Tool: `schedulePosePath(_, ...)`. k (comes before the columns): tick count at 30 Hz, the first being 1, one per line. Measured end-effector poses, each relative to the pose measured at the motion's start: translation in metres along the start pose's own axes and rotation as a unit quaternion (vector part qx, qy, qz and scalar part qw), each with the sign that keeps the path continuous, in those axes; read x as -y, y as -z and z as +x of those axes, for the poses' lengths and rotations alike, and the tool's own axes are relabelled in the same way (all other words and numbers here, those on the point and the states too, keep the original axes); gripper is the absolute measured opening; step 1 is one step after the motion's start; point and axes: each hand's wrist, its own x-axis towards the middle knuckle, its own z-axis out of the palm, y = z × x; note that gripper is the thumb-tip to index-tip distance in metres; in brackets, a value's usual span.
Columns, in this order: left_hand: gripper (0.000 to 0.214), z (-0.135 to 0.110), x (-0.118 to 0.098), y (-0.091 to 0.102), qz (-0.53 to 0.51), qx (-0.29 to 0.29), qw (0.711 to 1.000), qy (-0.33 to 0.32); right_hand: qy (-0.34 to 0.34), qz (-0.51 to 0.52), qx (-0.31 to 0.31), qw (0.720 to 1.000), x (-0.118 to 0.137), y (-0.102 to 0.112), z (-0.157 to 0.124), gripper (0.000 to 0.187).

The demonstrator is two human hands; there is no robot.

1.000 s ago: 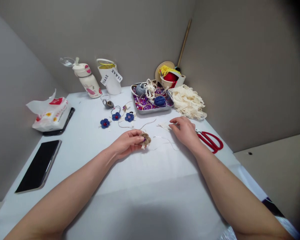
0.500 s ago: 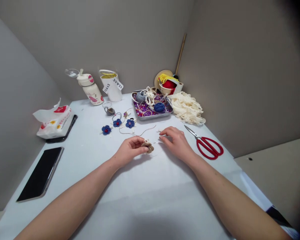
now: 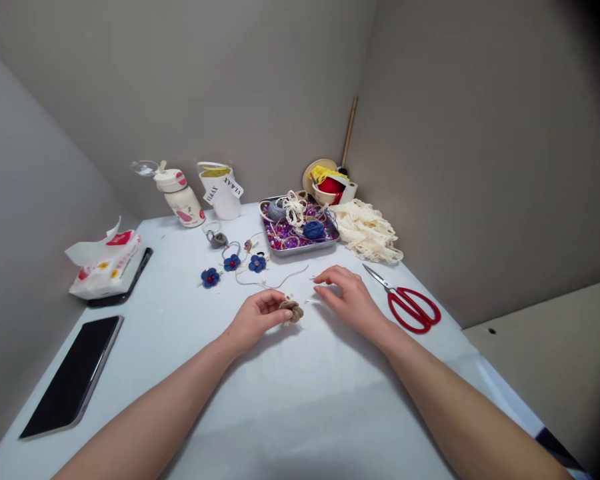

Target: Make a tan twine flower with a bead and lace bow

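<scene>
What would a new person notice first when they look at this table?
The red scissors catch the eye first, lying open at the right, beside the right hand. At the back, a metal tray of purple beads stands out, with blue flowers in front of it to the left. At the centre, the left hand holds a small brown flower.

At the centre of the frame, the left hand [image 3: 257, 315] pinches a small tan jute flower [image 3: 293, 311], while the open right hand [image 3: 347, 297] hovers just beside it, near a thin pale cord [image 3: 307, 301], with red-handled steel scissors [image 3: 409, 310] lying further right.
</scene>
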Motion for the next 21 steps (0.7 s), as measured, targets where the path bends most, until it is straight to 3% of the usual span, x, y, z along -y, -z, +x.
schedulePosePath(3, 0.031, 0.002, 0.002, 0.002, -0.01, -0.001, 1.0, 0.006, 0.014, -0.038, -0.019, 0.999, -0.005, 0.019, 0.03, 0.013)
schedulePosePath(6, 0.033, 0.003, 0.001, 0.002, -0.025, 0.002, 1.0, 0.012, 0.019, -0.098, -0.025, 0.995, -0.012, 0.037, 0.081, 0.015)
schedulePosePath(9, 0.032, 0.003, -0.002, 0.0, -0.036, 0.014, 0.999, 0.013, -0.06, -0.157, -0.031, 0.985, -0.021, 0.042, 0.138, 0.019)
schedulePosePath(14, 0.031, 0.002, -0.004, -0.002, -0.052, 0.031, 0.998, 0.013, -0.107, -0.183, 0.004, 0.977, -0.033, 0.018, 0.196, 0.02)
schedulePosePath(18, 0.032, 0.002, -0.005, -0.001, -0.051, 0.036, 0.998, 0.012, -0.12, -0.192, 0.061, 0.972, -0.032, -0.007, 0.21, 0.015)
schedulePosePath(21, 0.033, 0.001, -0.007, -0.002, -0.055, 0.037, 0.998, 0.015, -0.142, -0.213, 0.059, 0.965, -0.031, -0.016, 0.217, 0.019)
